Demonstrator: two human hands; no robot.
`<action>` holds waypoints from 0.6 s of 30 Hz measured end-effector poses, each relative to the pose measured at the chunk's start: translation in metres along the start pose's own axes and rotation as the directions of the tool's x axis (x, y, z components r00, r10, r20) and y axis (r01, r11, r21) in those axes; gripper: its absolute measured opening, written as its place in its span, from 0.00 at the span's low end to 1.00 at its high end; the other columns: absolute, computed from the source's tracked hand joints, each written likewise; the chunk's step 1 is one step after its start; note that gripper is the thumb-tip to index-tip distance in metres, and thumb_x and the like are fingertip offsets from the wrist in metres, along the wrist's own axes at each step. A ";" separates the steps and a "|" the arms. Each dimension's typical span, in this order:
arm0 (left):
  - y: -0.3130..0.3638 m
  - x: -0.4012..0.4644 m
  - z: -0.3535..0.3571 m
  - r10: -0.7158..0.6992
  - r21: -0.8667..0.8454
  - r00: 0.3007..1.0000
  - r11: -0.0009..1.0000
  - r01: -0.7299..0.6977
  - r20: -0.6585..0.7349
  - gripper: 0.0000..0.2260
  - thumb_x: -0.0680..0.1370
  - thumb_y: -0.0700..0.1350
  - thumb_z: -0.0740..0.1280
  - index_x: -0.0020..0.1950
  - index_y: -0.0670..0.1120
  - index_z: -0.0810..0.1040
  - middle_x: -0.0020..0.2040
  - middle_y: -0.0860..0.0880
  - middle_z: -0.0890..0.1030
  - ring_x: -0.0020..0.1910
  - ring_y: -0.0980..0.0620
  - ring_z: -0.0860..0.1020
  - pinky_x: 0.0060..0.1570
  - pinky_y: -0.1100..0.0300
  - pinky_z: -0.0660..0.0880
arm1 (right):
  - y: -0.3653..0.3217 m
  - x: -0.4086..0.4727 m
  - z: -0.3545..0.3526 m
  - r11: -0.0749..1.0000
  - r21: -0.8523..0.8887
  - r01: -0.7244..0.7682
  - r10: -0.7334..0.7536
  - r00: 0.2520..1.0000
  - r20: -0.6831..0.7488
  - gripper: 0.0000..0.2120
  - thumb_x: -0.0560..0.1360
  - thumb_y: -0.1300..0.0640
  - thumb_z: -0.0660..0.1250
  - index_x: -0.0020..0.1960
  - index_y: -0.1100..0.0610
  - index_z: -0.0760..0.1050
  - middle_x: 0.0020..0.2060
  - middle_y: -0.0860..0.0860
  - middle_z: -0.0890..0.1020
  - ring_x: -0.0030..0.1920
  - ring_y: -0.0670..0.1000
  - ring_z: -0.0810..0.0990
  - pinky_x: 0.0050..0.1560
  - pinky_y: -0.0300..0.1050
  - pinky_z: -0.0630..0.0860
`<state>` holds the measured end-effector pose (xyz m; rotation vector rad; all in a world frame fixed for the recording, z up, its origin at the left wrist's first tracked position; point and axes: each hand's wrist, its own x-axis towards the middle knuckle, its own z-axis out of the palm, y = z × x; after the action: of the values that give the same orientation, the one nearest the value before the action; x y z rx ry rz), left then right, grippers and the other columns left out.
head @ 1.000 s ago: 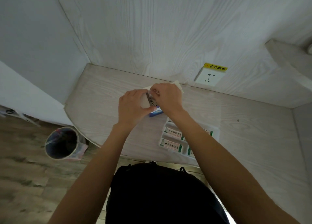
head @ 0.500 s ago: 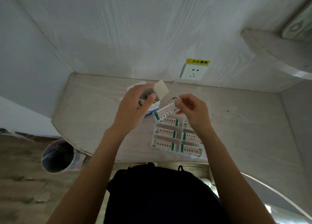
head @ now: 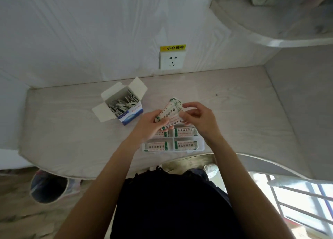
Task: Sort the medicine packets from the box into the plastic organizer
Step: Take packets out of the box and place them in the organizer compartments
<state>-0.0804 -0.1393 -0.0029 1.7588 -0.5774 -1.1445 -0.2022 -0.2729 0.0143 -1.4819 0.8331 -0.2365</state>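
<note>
An open white and blue box [head: 124, 105] full of medicine packets stands on the desk, left of my hands. Above the clear plastic organizer [head: 201, 146] I hold a small bunch of white and green medicine packets [head: 170, 111]. My left hand [head: 151, 123] grips the bunch's lower end. My right hand [head: 200, 119] pinches its right side with thumb and fingers. The organizer's near compartments hold flat white and green packets; my hands hide its far part.
A wall socket [head: 172, 60] with a yellow label sits on the back wall. A shelf [head: 270, 28] juts out at the upper right. A bin [head: 50, 186] stands on the floor, lower left. The desk edge [head: 100, 174] curves in front of me.
My left hand let go of the box, which now stands alone on the desk. Both hands came together over the organizer and now hold the packets between them.
</note>
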 end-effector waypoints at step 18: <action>-0.019 -0.020 0.009 -0.090 -0.152 0.976 0.987 0.060 -0.199 0.12 0.82 0.48 0.56 0.56 0.46 0.76 0.45 0.45 0.81 0.41 0.49 0.81 0.40 0.58 0.79 | 0.020 0.003 0.025 0.999 -0.045 -0.007 0.010 0.998 0.056 0.13 0.69 0.65 0.73 0.52 0.60 0.76 0.43 0.59 0.82 0.43 0.55 0.82 0.42 0.42 0.81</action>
<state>-0.0991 -0.1193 -0.0116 1.7583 -0.2972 -1.0135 -0.1916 -0.2533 -0.0090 -1.5202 0.8040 -0.1698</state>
